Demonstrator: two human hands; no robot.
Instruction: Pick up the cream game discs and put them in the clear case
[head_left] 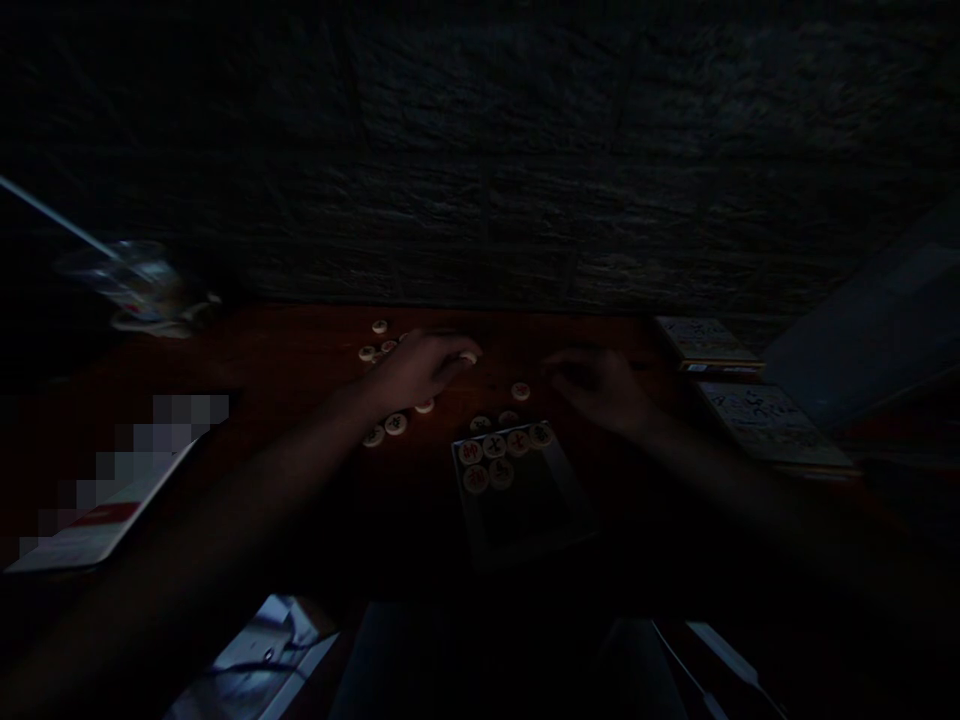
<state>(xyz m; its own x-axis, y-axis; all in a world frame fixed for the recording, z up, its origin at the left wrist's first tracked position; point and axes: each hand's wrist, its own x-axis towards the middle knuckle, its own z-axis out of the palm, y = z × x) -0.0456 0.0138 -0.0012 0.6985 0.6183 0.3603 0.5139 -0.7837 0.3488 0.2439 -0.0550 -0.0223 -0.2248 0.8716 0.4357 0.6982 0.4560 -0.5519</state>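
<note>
My left hand [424, 368] reaches over the table with its fingers closed on a round, pale game piece [469, 357]. Other round pieces lie behind, beside and in front of that hand, such as one [396, 424] near the wrist. My right hand [600, 385] hovers farther right, its fingers curled; what lies between its fingertips is too dark to make out. A piece with a red mark [520, 391] rests between the hands. Several pieces with red or dark characters stand in rows at the back of a shallow box [574, 480], with two more pieces just behind its rim.
Two flat boxes [709, 342] [780, 425] lie at the right of the reddish table [300, 345]. A clear cup [150, 285] with a straw stands at the back left, and a flat printed item [112, 530] lies at the left. A stone wall rises behind.
</note>
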